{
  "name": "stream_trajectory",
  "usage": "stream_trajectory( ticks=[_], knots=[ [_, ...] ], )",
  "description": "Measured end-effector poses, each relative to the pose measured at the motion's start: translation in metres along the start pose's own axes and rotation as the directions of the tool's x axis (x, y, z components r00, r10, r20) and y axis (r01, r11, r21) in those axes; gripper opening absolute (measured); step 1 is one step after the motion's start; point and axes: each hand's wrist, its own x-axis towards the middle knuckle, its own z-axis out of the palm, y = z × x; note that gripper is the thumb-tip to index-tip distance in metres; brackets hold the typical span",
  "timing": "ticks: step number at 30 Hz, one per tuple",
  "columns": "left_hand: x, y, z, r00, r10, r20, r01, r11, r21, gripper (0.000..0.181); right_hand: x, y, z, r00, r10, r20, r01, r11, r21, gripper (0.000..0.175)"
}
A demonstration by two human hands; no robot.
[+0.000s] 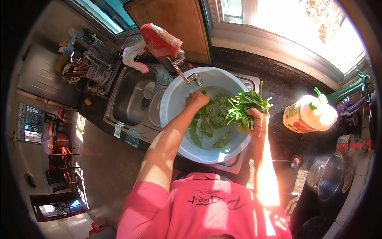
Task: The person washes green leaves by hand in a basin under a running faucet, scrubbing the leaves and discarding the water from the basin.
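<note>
A large pale-blue plastic basin point(173, 103) stands before me, holding water and loose green leaves point(213, 115) with stems. My right hand point(257, 119) grips a thick bunch of leafy greens point(247, 104) above the basin's right rim, cut stems fanning outward. Over the left part of the basin, my left hand point(197, 98) is curled beside the floating leaves. Its fingertips are hidden, so whether it pinches a leaf is unclear. The metal faucet point(192, 78) reaches over the basin's far rim, just beyond my left hand.
Left of the basin is a stainless steel sink point(131, 98), with a dish rack point(100, 65) behind it. A red cloth point(161, 40) hangs by the faucet. On the right stand a plastic pump jug point(309, 115), a ladle point(296, 161) and a metal pot point(326, 176).
</note>
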Motion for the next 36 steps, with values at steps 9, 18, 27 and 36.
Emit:
stream_trajectory(
  ticks=[9, 18, 27, 36],
  knots=[
    [-0.053, 0.037, 0.056, 0.987, 0.111, 0.115, -0.134, 0.966, 0.22, 0.085, -0.007, -0.008, -0.002, 1.0, -0.025, -0.004, 0.025, 0.997, -0.076, 0.033],
    [-0.034, -0.036, 0.118, 0.869, 0.392, 0.3, -0.467, 0.851, 0.241, 0.041, 0.0, 0.008, -0.001, 1.0, -0.012, -0.003, 0.011, 0.997, -0.081, 0.034],
    [-0.059, -0.017, -0.004, 0.872, 0.453, 0.184, -0.341, 0.833, -0.436, 0.029, 0.0, 0.008, -0.004, 0.998, -0.05, 0.029, 0.053, 0.991, -0.125, 0.034],
    [-0.119, -0.002, -0.034, 0.815, 0.579, -0.016, -0.175, 0.22, -0.96, 0.026, -0.019, 0.037, 0.012, 0.982, 0.089, 0.167, -0.089, 0.996, -0.009, 0.048]
  ],
)
